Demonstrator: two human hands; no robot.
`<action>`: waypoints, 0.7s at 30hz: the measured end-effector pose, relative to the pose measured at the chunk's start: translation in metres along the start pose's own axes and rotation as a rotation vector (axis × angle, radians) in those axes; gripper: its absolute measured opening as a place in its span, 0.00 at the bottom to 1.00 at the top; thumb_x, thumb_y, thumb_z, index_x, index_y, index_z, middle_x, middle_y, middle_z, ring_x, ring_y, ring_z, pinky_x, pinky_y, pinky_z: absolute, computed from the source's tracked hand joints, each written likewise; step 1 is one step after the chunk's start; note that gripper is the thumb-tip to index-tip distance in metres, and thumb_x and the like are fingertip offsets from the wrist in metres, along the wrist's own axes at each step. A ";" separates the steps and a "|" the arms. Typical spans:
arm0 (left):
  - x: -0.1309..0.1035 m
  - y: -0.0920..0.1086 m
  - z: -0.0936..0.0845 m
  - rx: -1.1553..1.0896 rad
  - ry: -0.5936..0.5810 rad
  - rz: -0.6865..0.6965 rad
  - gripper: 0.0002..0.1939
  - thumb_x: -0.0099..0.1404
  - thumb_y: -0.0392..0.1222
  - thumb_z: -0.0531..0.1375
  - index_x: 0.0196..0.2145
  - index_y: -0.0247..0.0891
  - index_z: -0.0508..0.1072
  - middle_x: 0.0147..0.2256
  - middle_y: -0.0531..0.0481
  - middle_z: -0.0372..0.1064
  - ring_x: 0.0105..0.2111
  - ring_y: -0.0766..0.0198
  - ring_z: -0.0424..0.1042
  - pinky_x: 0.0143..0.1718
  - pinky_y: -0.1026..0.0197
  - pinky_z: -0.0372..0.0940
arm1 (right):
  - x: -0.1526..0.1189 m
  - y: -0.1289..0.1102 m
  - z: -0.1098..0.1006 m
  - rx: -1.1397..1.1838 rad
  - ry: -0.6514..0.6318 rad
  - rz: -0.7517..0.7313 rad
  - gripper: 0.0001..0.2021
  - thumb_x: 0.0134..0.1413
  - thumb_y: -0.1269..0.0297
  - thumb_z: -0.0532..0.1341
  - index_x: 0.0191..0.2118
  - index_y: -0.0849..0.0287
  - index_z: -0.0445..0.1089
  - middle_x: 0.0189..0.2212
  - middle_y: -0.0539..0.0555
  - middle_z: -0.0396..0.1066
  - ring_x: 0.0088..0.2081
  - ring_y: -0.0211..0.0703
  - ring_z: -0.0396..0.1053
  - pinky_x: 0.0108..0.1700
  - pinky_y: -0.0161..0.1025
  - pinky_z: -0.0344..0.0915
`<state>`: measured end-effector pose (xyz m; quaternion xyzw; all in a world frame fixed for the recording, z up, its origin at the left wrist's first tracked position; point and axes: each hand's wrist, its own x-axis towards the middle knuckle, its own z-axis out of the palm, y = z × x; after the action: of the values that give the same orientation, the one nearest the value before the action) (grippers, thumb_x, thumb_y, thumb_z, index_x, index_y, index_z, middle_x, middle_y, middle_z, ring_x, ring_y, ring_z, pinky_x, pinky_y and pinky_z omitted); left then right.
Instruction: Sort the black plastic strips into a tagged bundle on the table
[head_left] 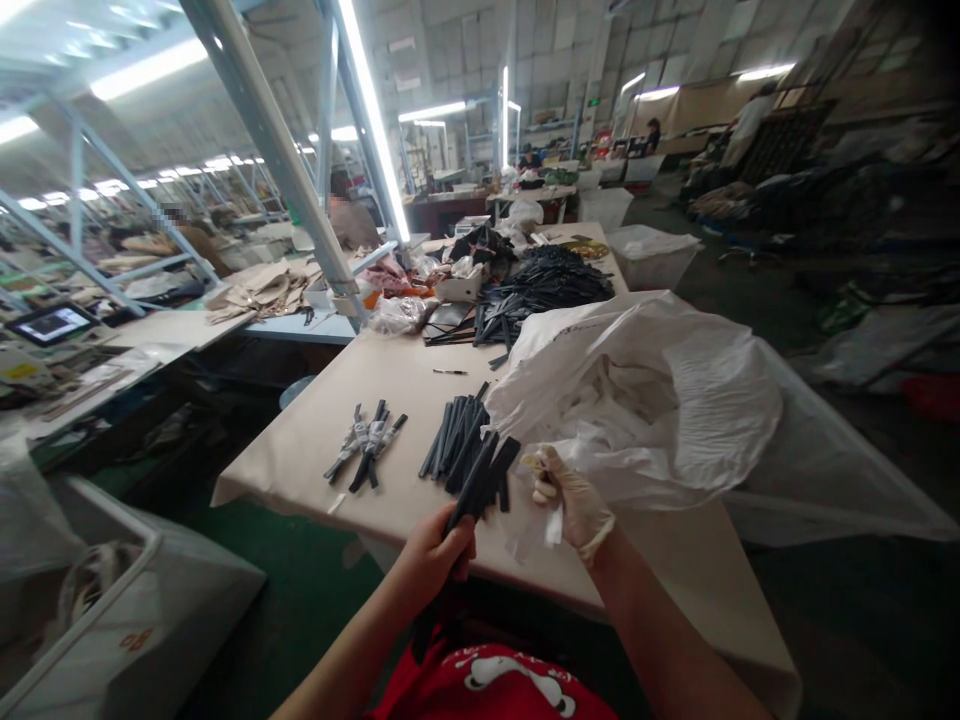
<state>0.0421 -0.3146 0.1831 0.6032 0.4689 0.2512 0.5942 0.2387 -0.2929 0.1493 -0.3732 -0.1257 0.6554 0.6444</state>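
1. We have our left hand [439, 545] closed around a bunch of dark strips [481, 482], thumb on top. Strips angle up and away to the far right, over the near edge of the table [289, 450].
2. Our right hand [576, 505] wears a pale glove. Fingers are curled in, pinching a thin whitish plastic piece [553, 526] that hangs below them. We can't tell how much of it sits inside the grip.
3. The two hands are apart; the far ends of the held strips come near the right fingertips.
4. Just beyond the held bunch we see a loose pile of strips [452, 435] lying on the table, roughly parallel. The held bunch overlaps its near right side in our view, so contact there is unclear.
5. Left of that pile, well apart from our hands: wrapped bundles [369, 438], pale wrap around their middles, lying crossed. A small white slip [337, 503] sits near them, by the near table edge.
6. Right of the pile: big white sack [705, 400], mouth open, whitish material inside, just beyond our gloved hand.
7. Farther back on the table: a slim dark item [450, 372], a clear plastic bag [401, 315], and a large heap of dark strips [555, 285].
8. Near left, off the table: grey bin [187, 590].
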 end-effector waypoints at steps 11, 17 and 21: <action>0.013 -0.003 0.001 0.076 0.115 -0.078 0.09 0.56 0.46 0.52 0.31 0.39 0.58 0.13 0.64 0.54 0.10 0.76 0.50 0.11 0.72 0.46 | 0.003 -0.008 0.001 -0.284 0.077 -0.151 0.15 0.35 0.54 0.67 0.26 0.60 0.70 0.18 0.47 0.67 0.21 0.33 0.62 0.23 0.32 0.60; 0.023 -0.006 -0.007 0.328 0.170 -0.092 0.07 0.56 0.45 0.51 0.27 0.38 0.61 0.15 0.60 0.57 0.12 0.74 0.54 0.13 0.71 0.50 | 0.004 -0.020 -0.006 -0.421 0.044 -0.154 0.17 0.34 0.52 0.67 0.28 0.61 0.71 0.26 0.51 0.72 0.28 0.39 0.66 0.31 0.37 0.63; 0.025 -0.003 -0.007 0.466 0.192 -0.045 0.07 0.55 0.44 0.51 0.26 0.39 0.62 0.17 0.59 0.58 0.15 0.72 0.57 0.18 0.69 0.51 | 0.002 -0.018 -0.008 -0.629 0.021 -0.143 0.17 0.36 0.51 0.66 0.24 0.61 0.70 0.20 0.49 0.68 0.22 0.35 0.61 0.26 0.35 0.56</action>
<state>0.0459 -0.2903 0.1747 0.6866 0.5819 0.1790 0.3974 0.2576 -0.2909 0.1551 -0.5511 -0.3414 0.5335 0.5432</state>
